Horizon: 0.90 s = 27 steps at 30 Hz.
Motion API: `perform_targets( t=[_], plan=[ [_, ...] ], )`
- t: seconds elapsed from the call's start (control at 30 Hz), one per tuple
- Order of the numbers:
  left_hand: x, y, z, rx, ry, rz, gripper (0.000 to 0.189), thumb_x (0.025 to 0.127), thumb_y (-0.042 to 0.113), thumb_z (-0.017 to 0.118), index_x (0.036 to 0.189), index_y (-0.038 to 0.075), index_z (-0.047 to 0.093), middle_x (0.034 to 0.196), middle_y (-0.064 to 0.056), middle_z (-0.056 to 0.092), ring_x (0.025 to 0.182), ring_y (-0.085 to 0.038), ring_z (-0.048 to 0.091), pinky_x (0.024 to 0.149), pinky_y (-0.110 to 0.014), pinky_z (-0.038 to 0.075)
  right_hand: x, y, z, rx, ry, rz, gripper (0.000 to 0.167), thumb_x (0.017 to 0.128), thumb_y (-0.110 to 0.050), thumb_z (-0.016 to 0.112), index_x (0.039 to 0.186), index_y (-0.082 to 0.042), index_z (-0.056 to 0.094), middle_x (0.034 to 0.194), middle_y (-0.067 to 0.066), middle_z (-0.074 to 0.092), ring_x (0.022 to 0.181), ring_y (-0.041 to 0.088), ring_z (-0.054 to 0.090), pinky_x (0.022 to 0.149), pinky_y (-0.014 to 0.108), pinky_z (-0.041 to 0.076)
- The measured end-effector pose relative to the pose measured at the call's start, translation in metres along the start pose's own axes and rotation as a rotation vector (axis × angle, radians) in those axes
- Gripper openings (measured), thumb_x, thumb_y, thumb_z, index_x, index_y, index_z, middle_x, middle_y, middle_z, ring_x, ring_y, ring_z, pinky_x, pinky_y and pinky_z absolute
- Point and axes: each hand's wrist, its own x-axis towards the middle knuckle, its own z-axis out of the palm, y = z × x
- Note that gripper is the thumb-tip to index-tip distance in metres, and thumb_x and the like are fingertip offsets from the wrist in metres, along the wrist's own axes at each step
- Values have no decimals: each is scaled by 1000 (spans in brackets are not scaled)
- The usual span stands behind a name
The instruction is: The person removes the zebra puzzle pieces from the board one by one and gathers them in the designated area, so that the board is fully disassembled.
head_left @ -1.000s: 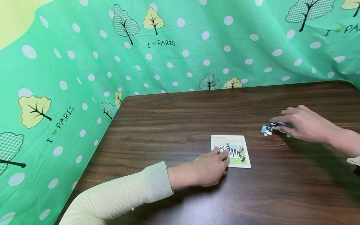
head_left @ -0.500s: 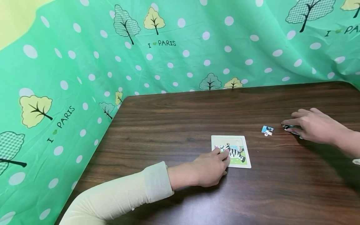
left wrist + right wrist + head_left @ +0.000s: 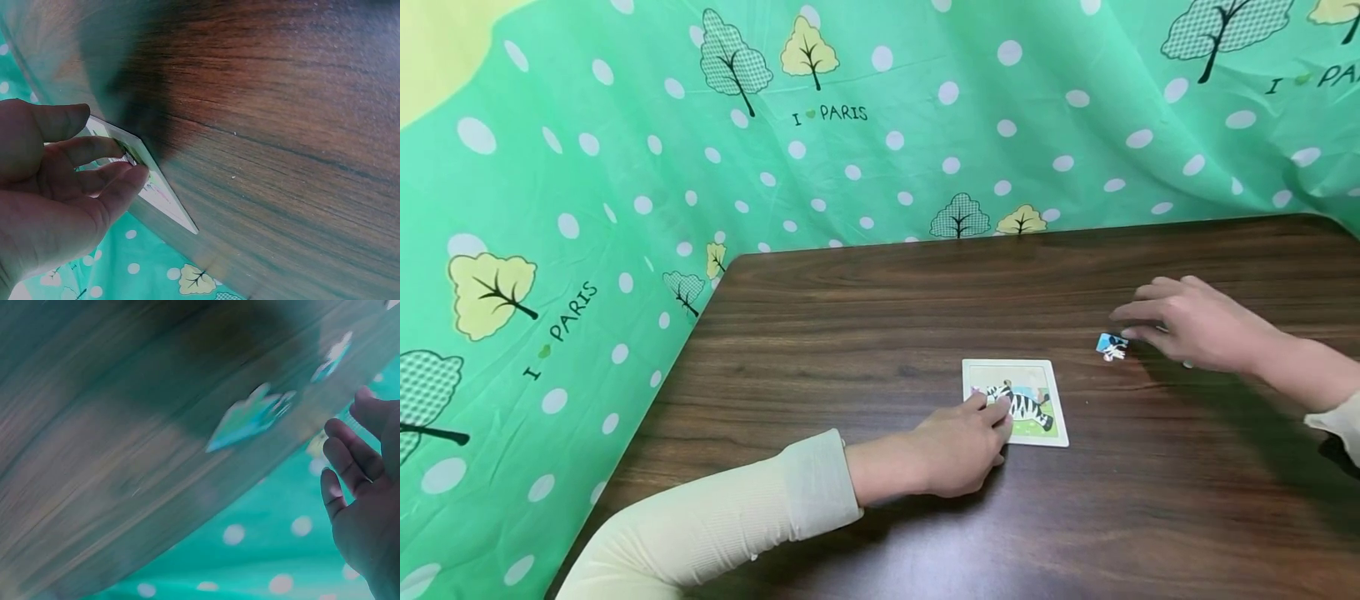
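Observation:
A square puzzle board [image 3: 1058,417] with a white rim and a zebra picture lies on the table. My left hand [image 3: 958,450] rests its fingertips on the board's left part, covering some of the picture; in the left wrist view its fingers [image 3: 134,176] bend gently onto the surface. To the right of the board lies a loose blue, black and white puzzle piece [image 3: 1110,346]. My right hand [image 3: 1198,325] hovers beside it, fingers relaxed and holding nothing. A second puzzle piece [image 3: 247,422], green and blue, shows in the right wrist view, largely hidden under that hand in the head view.
The dark wood-grain table [image 3: 850,317] has rounded far corners. Behind it and along its left side hangs a green dotted curtain [image 3: 850,192] printed with trees. Tiny light specks [image 3: 234,133] lie on the wood in the left wrist view.
My right hand first moved right with a zebra-striped puzzle piece at its fingers, let go of it, then came back left towards the blue piece. My left hand has stayed on the puzzle board.

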Motion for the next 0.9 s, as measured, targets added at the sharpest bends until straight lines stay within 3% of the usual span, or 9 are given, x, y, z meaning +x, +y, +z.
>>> perform_targets(
  t=[0.27, 0.33, 0.47, 0.53, 0.7, 0.9],
  plan=[
    [0, 0, 0, -11, -2, -2, 46, 100, 37, 46, 140, 14, 49, 136, 2, 42, 116, -16, 43, 98, -23, 43, 29, -43, 13, 190, -66, 58, 26, 73, -7, 82, 97, -16, 76, 88, -9, 64, 78, 10, 54, 66, 33, 47],
    [-1, 0, 1, -17, -3, -8, 46, 100, 37, 46, 141, 14, 48, 138, 2, 42, 118, -16, 43, 96, -23, 44, 36, -52, 16, 236, -86, 67, 26, 75, -7, 80, 100, -15, 76, 92, -6, 66, 81, 11, 56, 67, 34, 48],
    [-1, 0, 1, -31, -7, -17, 48, 100, 37, 47, 142, 14, 47, 143, 2, 40, 122, -18, 42, 95, -24, 46, 48, -70, 23, 323, -151, 110, 26, 80, -6, 77, 104, -16, 75, 101, -2, 69, 97, 24, 60, 82, 46, 49],
    [-1, 0, 0, -35, -12, -20, 49, 100, 37, 46, 143, 14, 46, 146, 1, 38, 124, -18, 41, 97, -25, 45, 53, -79, 26, 359, -187, 126, 26, 81, -7, 76, 105, -17, 75, 100, -2, 68, 96, 26, 58, 82, 46, 47],
    [-1, 0, -1, -41, -26, -27, 50, 100, 37, 46, 145, 14, 44, 150, 1, 34, 129, -19, 39, 96, -26, 46, 64, -96, 36, 406, -236, 79, 27, 79, -8, 78, 105, -16, 74, 87, -7, 58, 81, 15, 49, 73, 35, 40],
    [-1, 1, 0, -37, -33, -33, 51, 100, 36, 46, 146, 13, 43, 152, 1, 32, 126, -17, 39, 93, -23, 46, 73, -106, 43, 416, -252, 22, 34, 77, 1, 76, 105, -18, 74, 86, -10, 56, 83, 12, 48, 73, 35, 38]
  ],
)
